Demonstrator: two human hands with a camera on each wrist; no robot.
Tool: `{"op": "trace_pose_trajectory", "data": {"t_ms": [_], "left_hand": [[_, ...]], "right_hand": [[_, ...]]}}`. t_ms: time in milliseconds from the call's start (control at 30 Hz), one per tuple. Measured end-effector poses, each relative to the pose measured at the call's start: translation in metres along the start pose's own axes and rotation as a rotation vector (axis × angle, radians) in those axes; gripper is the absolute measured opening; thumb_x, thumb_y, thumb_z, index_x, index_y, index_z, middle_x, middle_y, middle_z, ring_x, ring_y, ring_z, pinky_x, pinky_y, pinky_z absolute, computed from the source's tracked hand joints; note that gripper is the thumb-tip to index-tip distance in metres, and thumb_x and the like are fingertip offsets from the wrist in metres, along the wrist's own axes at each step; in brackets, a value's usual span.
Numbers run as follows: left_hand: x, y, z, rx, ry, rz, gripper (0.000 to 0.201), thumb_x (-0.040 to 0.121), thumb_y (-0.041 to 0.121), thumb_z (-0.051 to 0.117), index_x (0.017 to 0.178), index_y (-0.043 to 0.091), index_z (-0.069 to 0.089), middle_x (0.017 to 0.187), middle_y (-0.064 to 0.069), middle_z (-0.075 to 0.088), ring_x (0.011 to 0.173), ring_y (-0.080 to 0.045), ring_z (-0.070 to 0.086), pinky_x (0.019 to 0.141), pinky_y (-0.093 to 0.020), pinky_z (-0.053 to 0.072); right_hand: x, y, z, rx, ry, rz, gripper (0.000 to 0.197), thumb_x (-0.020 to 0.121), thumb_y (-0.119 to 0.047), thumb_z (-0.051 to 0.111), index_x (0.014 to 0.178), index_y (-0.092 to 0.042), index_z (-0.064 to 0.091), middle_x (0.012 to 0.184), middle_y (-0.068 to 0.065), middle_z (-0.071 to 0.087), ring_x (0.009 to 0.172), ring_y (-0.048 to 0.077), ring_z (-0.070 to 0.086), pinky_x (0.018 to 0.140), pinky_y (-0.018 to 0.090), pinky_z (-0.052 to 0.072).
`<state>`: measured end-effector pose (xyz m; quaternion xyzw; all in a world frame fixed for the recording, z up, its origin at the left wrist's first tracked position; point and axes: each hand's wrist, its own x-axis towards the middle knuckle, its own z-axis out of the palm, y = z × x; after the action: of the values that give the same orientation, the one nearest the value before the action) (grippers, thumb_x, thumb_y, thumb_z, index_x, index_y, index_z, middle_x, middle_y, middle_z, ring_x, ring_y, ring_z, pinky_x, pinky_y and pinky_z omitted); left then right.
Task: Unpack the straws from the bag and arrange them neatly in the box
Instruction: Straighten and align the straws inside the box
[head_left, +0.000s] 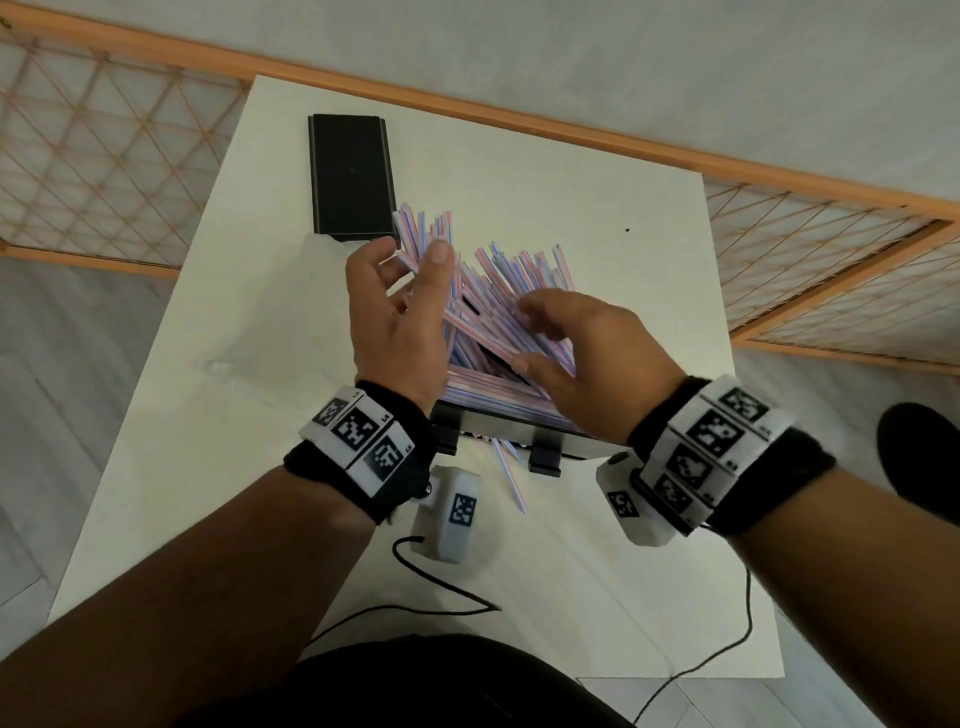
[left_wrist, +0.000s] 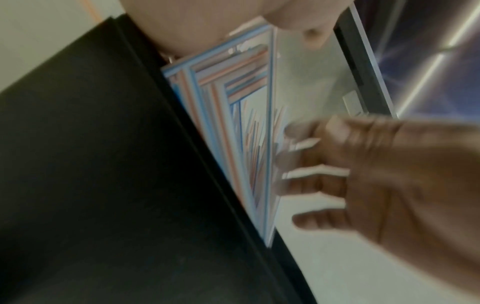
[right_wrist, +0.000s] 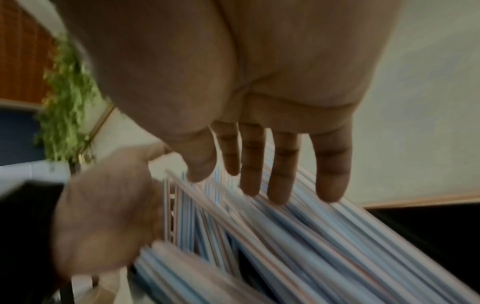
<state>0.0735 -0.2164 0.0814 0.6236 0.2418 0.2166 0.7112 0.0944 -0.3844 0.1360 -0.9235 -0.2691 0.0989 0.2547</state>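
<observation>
Several pink-and-blue striped straws (head_left: 498, 280) stand fanned and crossed in a black box (head_left: 444, 426) at the table's middle. My left hand (head_left: 410, 254) grips a bunch of them at the left, thumb pointing up along the straws. To the right, my right hand (head_left: 524, 338) lies flat on the leaning straws with straight, spread fingers. The right wrist view shows those fingertips (right_wrist: 278, 195) touching the straws (right_wrist: 311, 236) and my left hand (right_wrist: 103, 205), blurred, holding others. The left wrist view is blurred: box wall (left_wrist: 103, 164), straws (left_wrist: 228, 102). I see no bag.
A flat black lid (head_left: 350, 176) lies on the white table (head_left: 571, 171) behind the box. A loose straw (head_left: 511, 480) sticks out on the table in front of the box. Thin black cables (head_left: 441, 603) trail near the front edge. A wooden lattice screen (head_left: 104, 156) borders the table.
</observation>
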Motion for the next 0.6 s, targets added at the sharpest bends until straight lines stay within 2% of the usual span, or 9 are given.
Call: {"op": "trace_pose_trajectory", "data": {"t_ms": [67, 133, 200, 267, 300, 400, 467, 533, 600], "left_hand": [[0.002, -0.003, -0.001, -0.063, 0.011, 0.011, 0.084, 0.071, 0.066, 0.056, 0.129, 0.004, 0.051, 0.111, -0.002, 0.057, 0.081, 0.012, 0.057, 0.076, -0.006, 0.043], [0.000, -0.007, -0.002, -0.025, -0.015, 0.029, 0.080, 0.074, 0.066, 0.053, 0.126, 0.006, 0.051, 0.108, 0.000, 0.055, 0.078, 0.014, 0.054, 0.076, -0.005, 0.042], [-0.003, -0.011, -0.002, 0.058, -0.051, 0.056, 0.075, 0.079, 0.067, 0.050, 0.126, 0.009, 0.050, 0.108, 0.000, 0.054, 0.080, 0.011, 0.053, 0.078, -0.008, 0.041], [-0.004, -0.014, -0.002, 0.128, -0.055, 0.082, 0.072, 0.083, 0.066, 0.051, 0.126, 0.009, 0.049, 0.108, 0.002, 0.055, 0.083, 0.005, 0.053, 0.080, -0.014, 0.043], [-0.004, -0.015, -0.002, 0.150, -0.045, 0.081, 0.070, 0.084, 0.065, 0.054, 0.127, 0.009, 0.049, 0.109, 0.003, 0.056, 0.085, 0.000, 0.055, 0.081, -0.015, 0.045], [-0.004, -0.015, -0.001, 0.187, -0.012, 0.070, 0.069, 0.083, 0.061, 0.062, 0.128, 0.011, 0.046, 0.114, 0.003, 0.056, 0.096, -0.013, 0.059, 0.085, -0.016, 0.047], [-0.005, -0.014, -0.002, 0.182, -0.019, 0.077, 0.074, 0.079, 0.066, 0.061, 0.127, 0.012, 0.046, 0.116, 0.002, 0.055, 0.103, -0.017, 0.060, 0.090, -0.022, 0.049], [-0.007, -0.014, -0.003, 0.174, -0.030, 0.084, 0.075, 0.078, 0.068, 0.058, 0.126, 0.012, 0.046, 0.114, 0.004, 0.054, 0.101, -0.014, 0.059, 0.090, -0.025, 0.050], [-0.008, -0.015, -0.003, 0.168, -0.043, 0.105, 0.070, 0.079, 0.066, 0.058, 0.121, 0.011, 0.046, 0.106, 0.008, 0.054, 0.089, -0.003, 0.057, 0.082, -0.018, 0.047]], "right_hand": [[-0.008, 0.008, 0.009, -0.031, 0.037, 0.017, 0.033, 0.085, -0.032, 0.074, 0.107, -0.010, 0.061, 0.094, 0.003, 0.064, 0.084, 0.022, 0.059, 0.077, 0.033, 0.049], [-0.014, 0.011, 0.018, -0.072, -0.084, 0.086, 0.038, 0.083, -0.046, 0.072, 0.099, -0.016, 0.057, 0.087, -0.002, 0.059, 0.078, 0.021, 0.055, 0.068, 0.031, 0.042], [-0.016, 0.014, 0.031, -0.128, -0.254, 0.134, 0.047, 0.081, -0.059, 0.068, 0.106, -0.023, 0.052, 0.090, -0.007, 0.055, 0.083, 0.019, 0.054, 0.069, 0.028, 0.038], [-0.012, 0.017, 0.041, -0.163, -0.369, 0.161, 0.062, 0.079, -0.067, 0.065, 0.120, -0.024, 0.047, 0.103, -0.004, 0.058, 0.095, 0.021, 0.057, 0.076, 0.030, 0.044], [-0.009, 0.018, 0.044, -0.181, -0.405, 0.182, 0.062, 0.079, -0.068, 0.064, 0.118, -0.024, 0.046, 0.102, -0.004, 0.059, 0.096, 0.021, 0.059, 0.076, 0.031, 0.045], [0.003, 0.018, 0.041, -0.283, -0.525, 0.267, 0.055, 0.076, -0.071, 0.066, 0.095, -0.025, 0.044, 0.079, -0.008, 0.054, 0.076, 0.018, 0.056, 0.066, 0.030, 0.044], [0.012, 0.016, 0.037, -0.330, -0.598, 0.301, 0.054, 0.072, -0.068, 0.072, 0.092, -0.022, 0.051, 0.081, -0.006, 0.057, 0.077, 0.018, 0.057, 0.068, 0.030, 0.047], [0.022, 0.010, 0.033, -0.386, -0.665, 0.302, 0.056, 0.070, -0.064, 0.077, 0.096, -0.018, 0.057, 0.090, -0.002, 0.061, 0.086, 0.020, 0.060, 0.073, 0.031, 0.050], [0.029, 0.001, 0.030, -0.439, -0.737, 0.315, 0.059, 0.069, -0.059, 0.079, 0.098, -0.016, 0.052, 0.090, -0.002, 0.055, 0.086, 0.021, 0.055, 0.070, 0.030, 0.044]]}}
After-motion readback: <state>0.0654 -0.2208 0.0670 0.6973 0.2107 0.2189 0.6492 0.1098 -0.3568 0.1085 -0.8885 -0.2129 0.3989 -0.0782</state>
